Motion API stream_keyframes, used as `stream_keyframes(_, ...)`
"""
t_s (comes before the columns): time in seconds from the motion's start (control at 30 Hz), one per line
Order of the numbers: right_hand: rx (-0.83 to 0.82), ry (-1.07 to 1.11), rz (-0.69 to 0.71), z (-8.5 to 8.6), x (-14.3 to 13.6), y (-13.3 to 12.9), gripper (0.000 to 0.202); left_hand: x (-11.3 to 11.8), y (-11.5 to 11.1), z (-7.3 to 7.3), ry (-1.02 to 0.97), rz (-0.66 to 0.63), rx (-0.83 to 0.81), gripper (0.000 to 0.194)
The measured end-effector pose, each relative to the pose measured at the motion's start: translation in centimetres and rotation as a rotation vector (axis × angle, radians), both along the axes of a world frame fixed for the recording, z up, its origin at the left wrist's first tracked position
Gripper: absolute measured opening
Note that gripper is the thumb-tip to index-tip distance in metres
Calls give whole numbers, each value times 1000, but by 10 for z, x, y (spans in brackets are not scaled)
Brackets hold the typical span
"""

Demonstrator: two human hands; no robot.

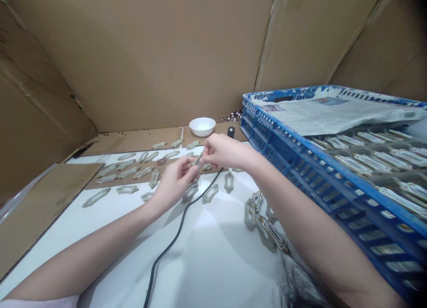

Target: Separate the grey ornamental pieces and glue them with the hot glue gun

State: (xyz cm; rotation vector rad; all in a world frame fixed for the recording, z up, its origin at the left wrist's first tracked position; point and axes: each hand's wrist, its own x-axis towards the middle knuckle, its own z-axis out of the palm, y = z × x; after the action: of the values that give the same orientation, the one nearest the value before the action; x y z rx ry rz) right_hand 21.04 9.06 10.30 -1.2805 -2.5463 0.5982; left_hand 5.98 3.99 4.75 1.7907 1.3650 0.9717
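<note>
Frame-shaped piece (196,160): a small, pale plate is held up between two bare hands, just above the surface (207,259) and near the middle of the view.
Left hand (176,178): the grip is closed on the piece, thumb and fingers pinching its lower side.
Right hand (220,151): the grip is closed too, fingertips gathered at the upper end of the same piece; the exact hold is partly hidden by the fingers.
Rows of similar pieces (143,173): pale frames lie spread to the left of and beneath the hands, some on a cardboard strip (94,182), others directly on the white surface.
Loose pile (265,237): several frames, some with white-edged outlines, overlap beside the right forearm.
Blue crate (320,159): paint-flecked and slatted, it stands at right, packed with lines of white-edged frames (373,161).
Printed sheet (310,118): laid over the crate's far part, it carries coloured patches and a purplish block of print, too blurred to read.
White bowl (202,129): it sits behind the hands, with a small black object (231,131) nearby and scattered white bits (236,116) beyond.
Black cord (176,234): it curves across the surface from beneath the hands to the bottom edge.
Cardboard walls (150,54): brown panels enclose the workspace at back and left.
</note>
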Motion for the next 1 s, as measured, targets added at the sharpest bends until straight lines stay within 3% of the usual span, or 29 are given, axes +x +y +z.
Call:
stream_keyframes(0.27, 226, -54, -148, -2, -10, -6, 11, 2, -5, 2, -70, 1, -16, 21)
stream_keyframes(0.53, 268, -83, -232, -5, -14, -7, 24, 1, -2, -1, -128, 26, -24, 17)
stream_keyframes(0.67, 200, 98, -195, -2, -10, -1, 26, -3, 5, -3, -49, 62, -17, 20)
stream_keyframes(0.8, 116, 356, -159, 18, 12, 0, 14, -1, 9, -1, 139, 49, 41, 23)
stream_keyframes(1.0, -8, 610, -110, 42, 37, -5, 30, 47, 23, -4, 415, -224, 45, 18)
